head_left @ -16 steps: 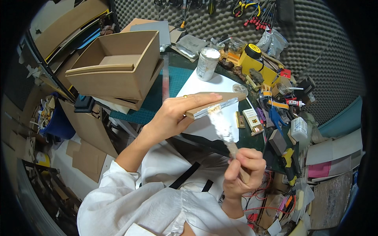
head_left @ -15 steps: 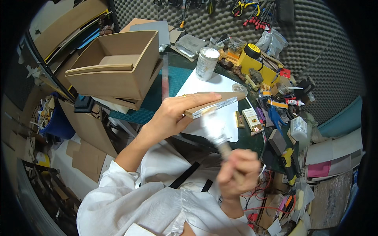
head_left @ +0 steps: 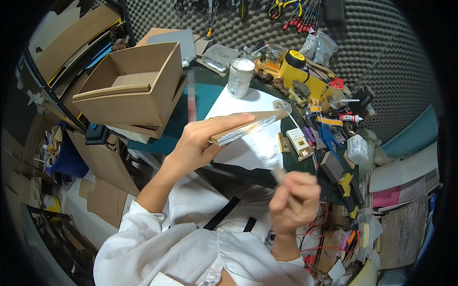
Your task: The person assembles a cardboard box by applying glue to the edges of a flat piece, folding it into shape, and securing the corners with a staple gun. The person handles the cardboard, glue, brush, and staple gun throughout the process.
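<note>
My left hand point(head_left: 191, 140) grips a flat brown board point(head_left: 267, 116), fingers laid along its upper face. Streaky white paint covers the long edge turned toward me. In my right hand point(head_left: 296, 200) is a paintbrush point(head_left: 280, 177), held by its pale handle. Its bristle end is smeared by motion and sits below the board's right part, seemingly apart from it. Beneath the board a white sheet of paper point(head_left: 223, 108) lies on the table. An uncapped white tub point(head_left: 240, 78) stands on the sheet's far part, white stuff around its top.
To the left on the table stands an open brown box point(head_left: 124, 102). A green cutting mat point(head_left: 164, 143) lies beneath it. A clear round lid point(head_left: 282, 106), small boxes point(head_left: 299, 142), blue-handled tool point(head_left: 328, 136) and white bottle point(head_left: 358, 152) crowd the right side. A blue bin point(head_left: 69, 157) stands at left.
The paintbrush has moved away from the board's painted edge, down and to the right, with my right hand. My left hand still holds the board. The whole view has shifted slightly.
</note>
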`<state>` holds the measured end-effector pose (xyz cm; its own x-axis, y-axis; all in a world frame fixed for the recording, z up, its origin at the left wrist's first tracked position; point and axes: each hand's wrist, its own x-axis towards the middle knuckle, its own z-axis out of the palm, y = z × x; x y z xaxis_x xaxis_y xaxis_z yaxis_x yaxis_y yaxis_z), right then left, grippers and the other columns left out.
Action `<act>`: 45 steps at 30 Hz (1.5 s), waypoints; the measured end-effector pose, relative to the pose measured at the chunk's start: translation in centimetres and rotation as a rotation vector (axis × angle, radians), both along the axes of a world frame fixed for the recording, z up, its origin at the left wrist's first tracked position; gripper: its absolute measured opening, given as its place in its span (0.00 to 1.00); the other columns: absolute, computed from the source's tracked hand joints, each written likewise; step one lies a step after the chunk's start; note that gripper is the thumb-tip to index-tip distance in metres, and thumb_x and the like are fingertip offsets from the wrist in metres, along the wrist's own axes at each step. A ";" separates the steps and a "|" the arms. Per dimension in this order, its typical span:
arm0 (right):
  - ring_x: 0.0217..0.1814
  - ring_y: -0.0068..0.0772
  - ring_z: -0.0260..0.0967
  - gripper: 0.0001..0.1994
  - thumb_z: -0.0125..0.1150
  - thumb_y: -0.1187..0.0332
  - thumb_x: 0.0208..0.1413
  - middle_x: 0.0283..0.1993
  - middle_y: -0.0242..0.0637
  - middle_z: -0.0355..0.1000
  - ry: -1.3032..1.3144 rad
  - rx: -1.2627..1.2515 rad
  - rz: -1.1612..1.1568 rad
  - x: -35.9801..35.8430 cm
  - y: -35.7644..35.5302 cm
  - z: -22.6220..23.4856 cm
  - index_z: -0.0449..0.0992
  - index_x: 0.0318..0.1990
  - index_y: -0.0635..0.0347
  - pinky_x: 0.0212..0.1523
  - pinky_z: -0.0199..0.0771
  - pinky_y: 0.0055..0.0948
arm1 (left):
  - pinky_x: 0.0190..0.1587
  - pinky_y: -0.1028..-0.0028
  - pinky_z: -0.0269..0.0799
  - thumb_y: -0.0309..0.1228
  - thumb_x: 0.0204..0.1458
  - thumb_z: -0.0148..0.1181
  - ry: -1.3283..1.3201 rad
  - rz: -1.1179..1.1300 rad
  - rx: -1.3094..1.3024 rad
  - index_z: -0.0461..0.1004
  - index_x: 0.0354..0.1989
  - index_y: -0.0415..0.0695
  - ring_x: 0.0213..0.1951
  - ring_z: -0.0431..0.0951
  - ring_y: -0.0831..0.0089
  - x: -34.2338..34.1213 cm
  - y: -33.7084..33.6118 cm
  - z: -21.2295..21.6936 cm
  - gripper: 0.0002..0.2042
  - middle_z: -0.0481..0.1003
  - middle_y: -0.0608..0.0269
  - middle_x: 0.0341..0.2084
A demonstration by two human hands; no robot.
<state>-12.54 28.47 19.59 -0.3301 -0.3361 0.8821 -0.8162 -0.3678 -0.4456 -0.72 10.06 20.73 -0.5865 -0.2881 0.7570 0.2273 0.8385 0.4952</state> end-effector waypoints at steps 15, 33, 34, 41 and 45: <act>0.28 0.29 0.69 0.11 0.61 0.84 0.44 0.34 0.41 0.72 -0.125 0.018 -0.160 -3.0 0.4 -0.2 0.69 0.35 0.63 0.31 0.71 0.25 | 0.49 0.70 0.75 0.18 0.47 0.61 -0.008 -0.016 0.038 0.75 0.53 0.41 0.48 0.79 0.62 0.3 0.0 -0.2 0.21 0.77 0.58 0.49; 0.30 0.31 0.70 0.08 0.60 0.83 0.48 0.34 0.42 0.72 0.052 0.026 -0.118 -2.5 0.3 0.6 0.70 0.35 0.65 0.33 0.72 0.25 | 0.47 0.73 0.76 0.14 0.45 0.61 -0.002 -0.005 0.052 0.77 0.51 0.40 0.45 0.81 0.65 0.3 0.1 -0.1 0.21 0.78 0.56 0.47; 0.30 0.32 0.70 0.08 0.60 0.83 0.47 0.34 0.42 0.72 -0.083 0.052 -0.155 -2.9 0.3 0.1 0.70 0.34 0.64 0.33 0.72 0.25 | 0.47 0.73 0.76 0.14 0.45 0.61 0.000 -0.003 0.051 0.77 0.50 0.40 0.45 0.81 0.65 0.3 0.1 -0.1 0.21 0.78 0.56 0.47; 0.31 0.24 0.67 0.05 0.58 0.78 0.53 0.33 0.35 0.69 -0.112 0.016 -0.184 -5.1 -1.9 1.2 0.69 0.35 0.64 0.35 0.70 0.23 | 0.45 0.74 0.76 0.12 0.46 0.58 0.014 0.045 0.071 0.78 0.48 0.38 0.44 0.81 0.66 2.4 0.2 0.0 0.19 0.78 0.54 0.48; 0.34 0.20 0.72 0.06 0.58 0.71 0.59 0.33 0.34 0.74 -0.226 0.153 0.034 -9.5 -8.8 4.7 0.72 0.37 0.65 0.34 0.72 0.19 | 0.45 0.74 0.75 0.17 0.49 0.61 0.134 0.001 0.274 0.77 0.49 0.38 0.44 0.80 0.68 6.3 1.0 -0.9 0.17 0.78 0.55 0.47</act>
<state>-22.04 19.67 24.31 -0.4987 -0.4744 0.7254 -0.6783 -0.3074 -0.6674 5.58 11.01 19.81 -0.4861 -0.4932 0.7214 0.3050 0.6779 0.6689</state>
